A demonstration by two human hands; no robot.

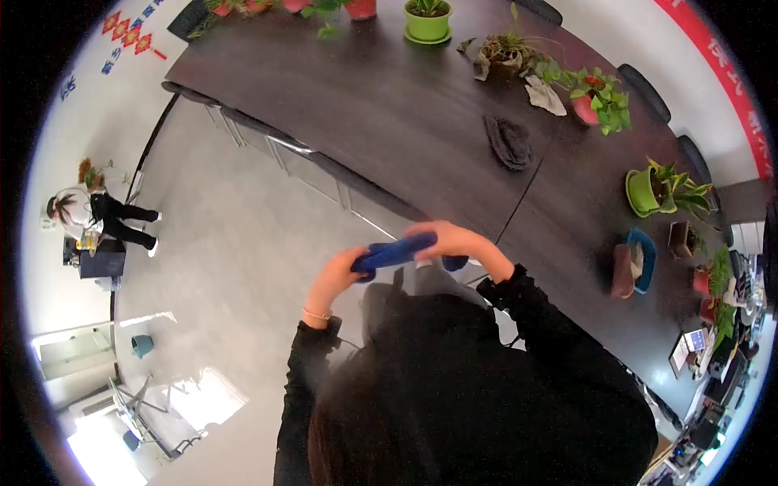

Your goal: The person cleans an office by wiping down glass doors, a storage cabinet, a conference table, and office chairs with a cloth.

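A dark blue cloth (395, 254), bunched into a long strip, is stretched between my two hands in front of my body, near the table edge. My left hand (344, 266) is closed around its left end. My right hand (446, 240) grips the other end, and a bit of the same blue shows below that wrist. Past my hands, a crumpled dark grey cloth (509, 142) lies on the dark table (389, 105). Some of my fingers are hidden behind the blue cloth.
Potted plants stand along the table, among them a green pot (427, 24) and a tilted-looking green pot (643, 193). A blue basin (643, 259) sits at the right, with a brownish cloth over its side. Across the floor at left stands another person (101, 212). A bucket (142, 347) is on the floor.
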